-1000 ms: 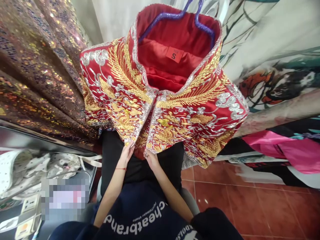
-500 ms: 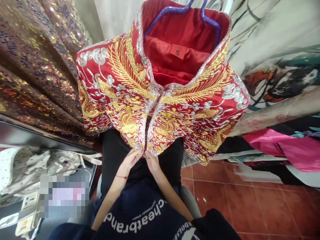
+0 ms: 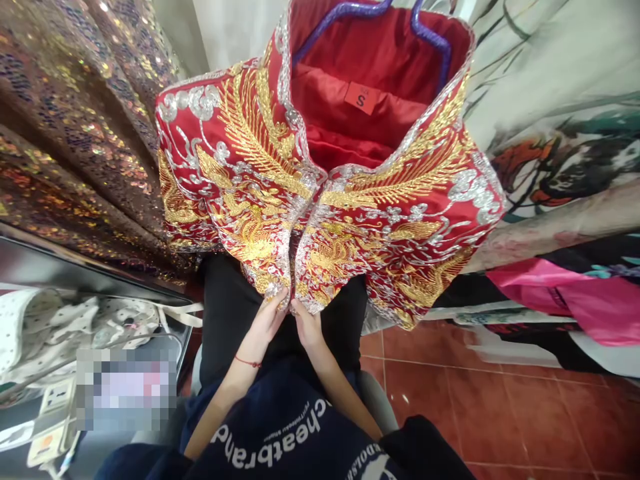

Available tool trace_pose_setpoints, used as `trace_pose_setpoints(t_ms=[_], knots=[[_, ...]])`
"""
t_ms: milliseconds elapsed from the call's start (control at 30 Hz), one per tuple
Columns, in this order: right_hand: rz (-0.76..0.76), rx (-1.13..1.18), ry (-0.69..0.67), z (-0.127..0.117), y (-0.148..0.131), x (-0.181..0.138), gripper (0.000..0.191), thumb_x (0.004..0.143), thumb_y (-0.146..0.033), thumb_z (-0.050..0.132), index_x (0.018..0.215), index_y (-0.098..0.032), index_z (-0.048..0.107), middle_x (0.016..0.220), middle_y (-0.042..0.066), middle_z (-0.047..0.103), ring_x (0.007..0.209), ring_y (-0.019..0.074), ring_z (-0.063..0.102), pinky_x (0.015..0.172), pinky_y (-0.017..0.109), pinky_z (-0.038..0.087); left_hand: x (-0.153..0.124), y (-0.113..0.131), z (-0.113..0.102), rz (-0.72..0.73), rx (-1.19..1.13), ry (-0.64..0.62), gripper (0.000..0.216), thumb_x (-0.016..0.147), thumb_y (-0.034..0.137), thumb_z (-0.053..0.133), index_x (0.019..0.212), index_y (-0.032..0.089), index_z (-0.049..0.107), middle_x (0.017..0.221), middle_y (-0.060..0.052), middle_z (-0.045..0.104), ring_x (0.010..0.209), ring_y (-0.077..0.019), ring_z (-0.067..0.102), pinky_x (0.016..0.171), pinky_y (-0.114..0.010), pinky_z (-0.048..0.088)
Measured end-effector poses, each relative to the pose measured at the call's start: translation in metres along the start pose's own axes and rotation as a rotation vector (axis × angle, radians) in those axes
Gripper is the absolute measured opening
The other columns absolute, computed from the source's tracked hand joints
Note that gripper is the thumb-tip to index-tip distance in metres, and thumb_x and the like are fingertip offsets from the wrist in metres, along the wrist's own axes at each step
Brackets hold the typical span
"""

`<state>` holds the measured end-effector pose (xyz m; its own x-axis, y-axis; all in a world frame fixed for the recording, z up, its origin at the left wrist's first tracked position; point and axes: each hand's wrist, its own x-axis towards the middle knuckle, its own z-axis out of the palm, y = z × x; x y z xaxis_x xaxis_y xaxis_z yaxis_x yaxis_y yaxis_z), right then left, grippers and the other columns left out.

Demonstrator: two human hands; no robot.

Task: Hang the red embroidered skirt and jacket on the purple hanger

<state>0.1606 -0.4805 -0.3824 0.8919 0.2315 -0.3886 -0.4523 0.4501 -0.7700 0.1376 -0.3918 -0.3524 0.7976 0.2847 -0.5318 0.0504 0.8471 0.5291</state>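
A red jacket (image 3: 240,167) with gold and silver embroidery hangs before me on a purple hanger (image 3: 345,12). Its high collar stands open, showing a red lining and a size label (image 3: 361,97) marked S. The front edges meet near the neck, with a narrow dark gap lower down. My left hand (image 3: 269,319), a red string bracelet (image 3: 249,362) on its wrist, pinches the lower corner of one front panel. Beside it, my right hand (image 3: 307,325) grips the lower corner of the other panel, thumb on top. The fingers beneath the cloth are hidden.
Brown sequined fabric (image 3: 75,133) hangs at the left. Below it, a dark surface holds white dotted cloth (image 3: 75,333), a power strip (image 3: 53,420) and a blurred-out object (image 3: 127,390). Painted fabric (image 3: 565,100) and pink cloth (image 3: 580,297) are at the right, above red floor tiles (image 3: 480,400).
The jacket's collar and hanger appear slightly farther right, with the collar tilted a little. Both hands keep their hold on the front corners, almost in place.
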Motion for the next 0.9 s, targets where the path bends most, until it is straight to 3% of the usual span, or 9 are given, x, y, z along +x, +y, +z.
trace_pose_setpoints(t_ms=[367,667,800,900], knots=[[-0.011,-0.030,-0.006,0.000,-0.002,0.003,0.054,0.063,-0.033,0.087,0.114,-0.024,0.073,0.119,0.005,0.075,0.114,0.0271,0.069,0.108,0.049,0.052,0.005,-0.001,-0.001,-0.016,0.011,0.022,0.032,0.073,0.028,0.083,0.102,0.021,0.075,0.112,-0.009,0.077,0.117,-0.0289,0.068,0.105,-0.040,0.055],[-0.037,-0.021,0.048,-0.007,-0.002,0.007,0.062,0.059,-0.032,0.089,0.118,-0.023,0.071,0.117,0.007,0.076,0.111,0.0268,0.069,0.107,0.049,0.052,0.012,-0.008,0.005,-0.042,-0.023,0.037,0.038,0.074,0.026,0.081,0.112,0.021,0.073,0.120,-0.009,0.075,0.119,-0.0285,0.068,0.102,-0.038,0.056],[-0.018,-0.025,0.041,-0.008,0.003,0.006,0.059,0.061,-0.033,0.088,0.116,-0.023,0.071,0.113,0.006,0.076,0.104,0.0262,0.071,0.103,0.049,0.055,0.008,-0.010,0.000,-0.019,-0.038,0.072,0.034,0.073,0.024,0.083,0.107,0.021,0.074,0.118,-0.008,0.075,0.118,-0.0270,0.068,0.103,-0.037,0.056],[-0.021,-0.026,0.027,-0.006,0.004,0.004,0.061,0.061,-0.034,0.089,0.118,-0.023,0.071,0.117,0.006,0.075,0.111,0.0256,0.069,0.107,0.048,0.052,0.002,-0.009,-0.002,-0.009,-0.052,0.091,0.032,0.071,0.024,0.085,0.100,0.019,0.076,0.115,-0.009,0.076,0.115,-0.0267,0.069,0.103,-0.036,0.055]])
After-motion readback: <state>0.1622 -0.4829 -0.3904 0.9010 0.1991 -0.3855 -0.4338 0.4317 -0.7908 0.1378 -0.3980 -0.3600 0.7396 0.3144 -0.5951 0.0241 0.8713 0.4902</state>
